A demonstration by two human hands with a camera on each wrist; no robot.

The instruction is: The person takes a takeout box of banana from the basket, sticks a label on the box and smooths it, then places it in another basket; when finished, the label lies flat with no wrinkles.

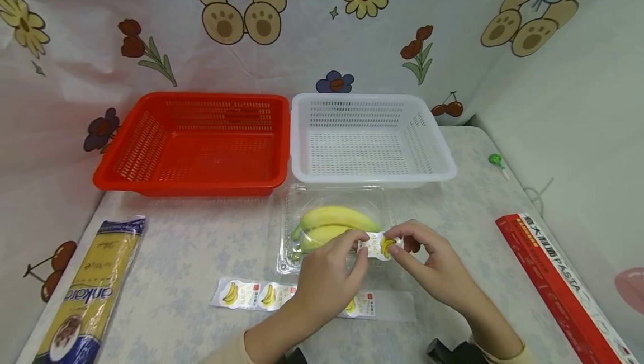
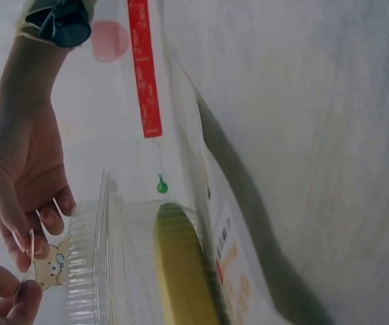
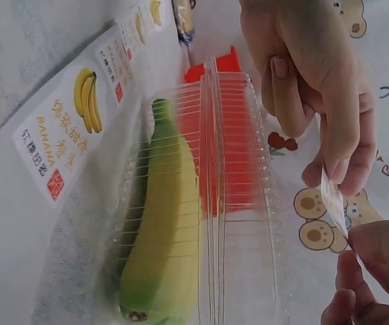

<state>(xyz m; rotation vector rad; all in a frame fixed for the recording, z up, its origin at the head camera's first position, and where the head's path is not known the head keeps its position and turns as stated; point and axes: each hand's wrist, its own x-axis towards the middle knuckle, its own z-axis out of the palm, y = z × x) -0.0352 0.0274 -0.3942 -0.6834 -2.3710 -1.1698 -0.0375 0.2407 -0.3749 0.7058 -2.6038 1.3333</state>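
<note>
Between my two hands a small banana sticker (image 1: 373,246) is stretched above the front right of a clear plastic box. My left hand (image 1: 333,272) pinches its left end, and my right hand (image 1: 436,263) pinches its right end between thumb and fingers. Inside the clear box (image 1: 288,230) lie yellow bananas (image 1: 339,217) with greenish ends; the lid looks shut in the right wrist view. In front of the box lies a strip of banana stickers (image 1: 241,294), partly hidden by my left hand and forearm. Its right end is bare backing.
Behind the box stand a red basket (image 1: 211,190) and a white basket (image 1: 372,178). A yellow and blue pasta packet (image 1: 90,291) lies at the left. At the right are a long red box (image 1: 558,291) and a green lollipop (image 1: 495,159).
</note>
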